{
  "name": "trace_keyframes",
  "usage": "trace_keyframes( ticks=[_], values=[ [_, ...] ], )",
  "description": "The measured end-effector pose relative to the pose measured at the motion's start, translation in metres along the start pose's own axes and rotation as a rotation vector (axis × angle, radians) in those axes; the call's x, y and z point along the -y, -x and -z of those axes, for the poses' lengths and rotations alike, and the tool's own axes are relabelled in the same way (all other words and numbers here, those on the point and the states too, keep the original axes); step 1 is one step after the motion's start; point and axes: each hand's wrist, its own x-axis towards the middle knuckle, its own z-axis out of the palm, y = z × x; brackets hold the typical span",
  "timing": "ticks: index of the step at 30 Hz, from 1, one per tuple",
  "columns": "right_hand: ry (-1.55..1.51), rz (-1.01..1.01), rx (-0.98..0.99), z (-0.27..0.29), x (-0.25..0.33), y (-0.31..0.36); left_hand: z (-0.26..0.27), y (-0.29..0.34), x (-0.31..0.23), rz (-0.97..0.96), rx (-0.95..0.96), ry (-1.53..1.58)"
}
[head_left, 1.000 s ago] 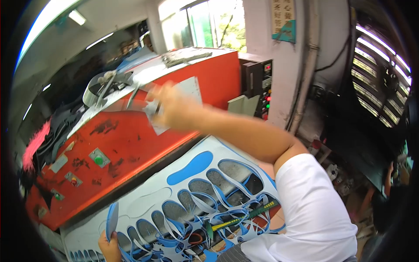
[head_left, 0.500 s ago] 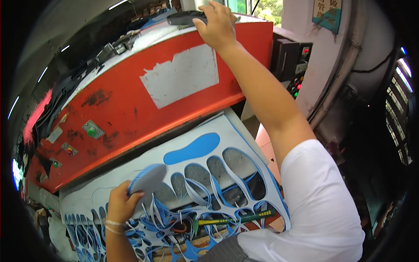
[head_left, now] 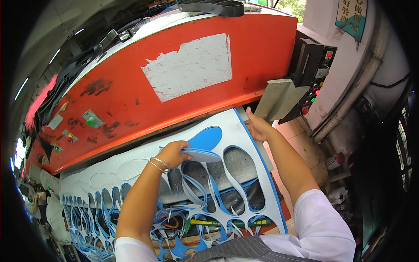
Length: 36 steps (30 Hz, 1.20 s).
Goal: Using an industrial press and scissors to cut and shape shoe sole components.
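Observation:
My left hand (head_left: 173, 153) is closed around a small stack of blue-and-white insoles (head_left: 201, 155), held just over the sheet. Behind them a blue sole-shaped patch (head_left: 208, 136) shows in the white-topped, blue-edged foam sheet (head_left: 271, 192), partly covered by the stack. Rows of sole-shaped openings run along the sheet's near side, leaving thin strips. My right hand (head_left: 258, 126) is at the sheet's far right edge, thumb up and apart from the fingers, with nothing seen in it. A black cutting die (head_left: 211, 7) lies on top of the red machine (head_left: 257, 52).
The machine's red beam spans the far side, with a green button (head_left: 91, 121) on its left. A hammer (head_left: 227, 222) with a green-and-yellow handle lies among the cut strips. To the right stand a grey metal plate (head_left: 279, 98) and a dark control box (head_left: 312, 61).
My right hand has come down from the black die on top of the machine to the sheet's right edge. My left hand has moved right with the insoles, which are now tilted flatter.

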Motion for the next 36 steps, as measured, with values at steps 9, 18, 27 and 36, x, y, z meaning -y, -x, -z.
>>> trace_keyframes(
  ticks=[9, 18, 27, 36],
  values=[
    [-0.384, 0.266, 0.250, -0.077, -0.021, 0.027, -0.016, -0.040, 0.019, -0.211, -0.006, 0.017],
    [-0.615, 0.388, 0.179, -0.034, -0.087, -0.049, -0.035, -0.045, 0.028, -0.414, -0.213, 0.004],
    [0.008, 0.276, -0.022, 0.000, -0.059, 0.034, 0.021, 0.060, 0.045, -0.099, -1.113, 1.007],
    [0.941, 1.048, -0.302, -0.244, -0.031, 0.095, 0.041, 0.172, 0.076, -0.206, -1.442, 1.284]
  ],
)
